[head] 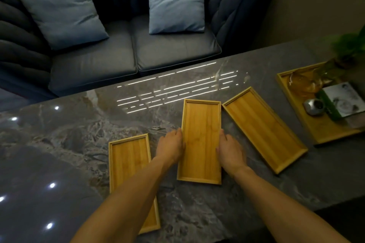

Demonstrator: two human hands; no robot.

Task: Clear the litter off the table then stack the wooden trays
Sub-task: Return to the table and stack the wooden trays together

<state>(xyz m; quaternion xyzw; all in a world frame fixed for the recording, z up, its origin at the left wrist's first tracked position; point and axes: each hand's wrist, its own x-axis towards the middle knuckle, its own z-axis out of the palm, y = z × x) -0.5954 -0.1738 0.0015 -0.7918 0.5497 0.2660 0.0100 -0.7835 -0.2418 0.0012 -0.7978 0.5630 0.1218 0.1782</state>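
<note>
Three empty wooden trays lie on the grey marble table (pixel 79 128). My left hand (pixel 171 146) grips the left long edge of the middle tray (pixel 200 124), and my right hand (pixel 230 151) grips its right long edge. The left tray (pixel 127 156) lies close beside my left forearm, which covers part of it. The right tray (pixel 262 126) lies at an angle, its far corner almost touching the middle tray. No litter shows on the table.
A larger wooden tray (pixel 316 134) at the right holds glassware, a metal object and a box. A green plant (pixel 349 47) stands behind it. A dark blue sofa (pixel 94 65) with two cushions runs along the table's far side.
</note>
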